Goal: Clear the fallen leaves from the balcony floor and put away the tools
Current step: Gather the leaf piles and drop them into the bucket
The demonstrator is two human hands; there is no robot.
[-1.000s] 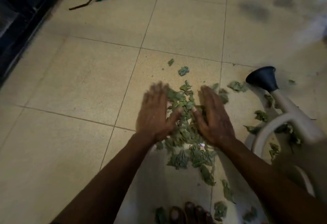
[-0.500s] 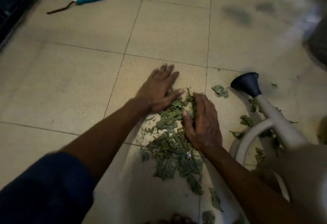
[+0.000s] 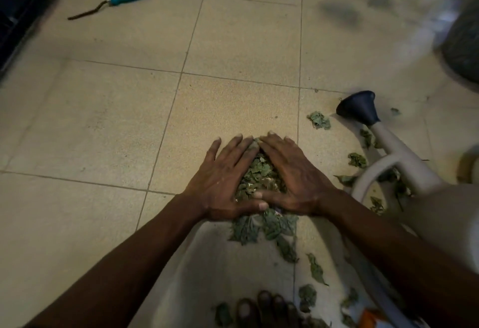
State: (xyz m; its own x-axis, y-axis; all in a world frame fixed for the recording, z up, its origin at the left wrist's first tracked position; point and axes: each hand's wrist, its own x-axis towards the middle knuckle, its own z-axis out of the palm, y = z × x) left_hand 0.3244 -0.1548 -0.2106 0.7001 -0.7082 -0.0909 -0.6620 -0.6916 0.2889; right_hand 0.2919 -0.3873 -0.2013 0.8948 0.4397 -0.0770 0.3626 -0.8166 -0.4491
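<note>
Left hand (image 3: pixel 223 185) and right hand (image 3: pixel 295 180) cup the leaf pile (image 3: pixel 259 175) flat-fingered; I'd scoop underneath, strays at 4 o'clock next.

Floor (image 3: pixel 116 120): square beige tiles, speckled, with thin dark grout lines. A dark frame (image 3: pixel 18 11) runs along the floor's far left edge. Grey smudges (image 3: pixel 339 13) mark the far right tiles. Light is dim and warm, with a paler patch (image 3: pixel 425 17) at the far right corner.
</note>
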